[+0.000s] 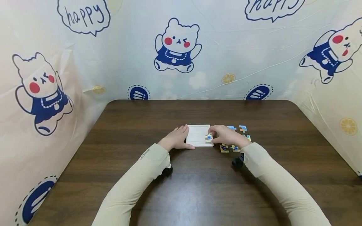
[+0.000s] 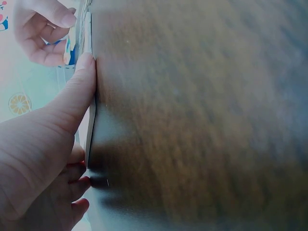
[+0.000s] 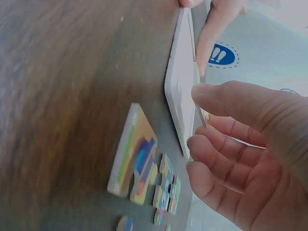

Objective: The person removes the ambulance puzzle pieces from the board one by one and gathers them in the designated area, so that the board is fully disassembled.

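A white puzzle tray (image 1: 195, 135) lies flat on the table in the head view. My left hand (image 1: 176, 139) rests at its left side, fingers extended along that edge and thumb at the near edge. Between thumb and fingers, my right hand (image 1: 227, 136) pinches a jigsaw piece (image 1: 209, 138) with a blue patch, over the tray's right part. The right wrist view shows this piece edge-on and slightly tilted; whether it touches the tray I cannot tell. Close to the right hand lies a loose puzzle piece (image 3: 137, 159), tan with blue and purple.
Several more puzzle pieces (image 1: 243, 128) lie to the right of the tray, some partly hidden under the right hand and forearm. The brown wooden table (image 1: 195, 188) reaches back to a printed cloth backdrop (image 1: 215, 56).
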`<state>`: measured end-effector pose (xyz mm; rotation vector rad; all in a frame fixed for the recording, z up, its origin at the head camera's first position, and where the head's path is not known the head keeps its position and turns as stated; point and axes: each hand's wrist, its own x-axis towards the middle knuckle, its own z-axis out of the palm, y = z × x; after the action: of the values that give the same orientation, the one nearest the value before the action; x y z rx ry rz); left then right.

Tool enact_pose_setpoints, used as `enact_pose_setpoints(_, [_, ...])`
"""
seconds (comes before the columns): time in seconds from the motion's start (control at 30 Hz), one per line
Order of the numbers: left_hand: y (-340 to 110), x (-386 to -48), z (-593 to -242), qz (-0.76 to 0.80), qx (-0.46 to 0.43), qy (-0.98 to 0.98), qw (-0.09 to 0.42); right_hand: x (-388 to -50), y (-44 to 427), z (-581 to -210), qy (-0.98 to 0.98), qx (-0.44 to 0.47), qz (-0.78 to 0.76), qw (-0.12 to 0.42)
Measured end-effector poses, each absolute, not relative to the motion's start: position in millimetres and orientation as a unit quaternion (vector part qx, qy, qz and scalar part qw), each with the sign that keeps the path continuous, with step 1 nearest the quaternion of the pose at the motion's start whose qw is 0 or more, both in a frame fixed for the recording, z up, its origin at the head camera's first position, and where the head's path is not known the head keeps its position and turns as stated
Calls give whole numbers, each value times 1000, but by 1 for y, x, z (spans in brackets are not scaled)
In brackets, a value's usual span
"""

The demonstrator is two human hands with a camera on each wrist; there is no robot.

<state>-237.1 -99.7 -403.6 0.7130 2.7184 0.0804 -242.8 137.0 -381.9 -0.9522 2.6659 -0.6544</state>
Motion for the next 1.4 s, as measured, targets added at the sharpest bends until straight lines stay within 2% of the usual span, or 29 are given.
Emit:
enact_pose_setpoints(0.47, [-102,-237,-405,26,263,953,150,-239,164,-378,916,-306,-236,109])
enact_pose_setpoints(1.4, [-101,-238,-404,20,267,951,154,-221,241,-380,931,-249,-251,95])
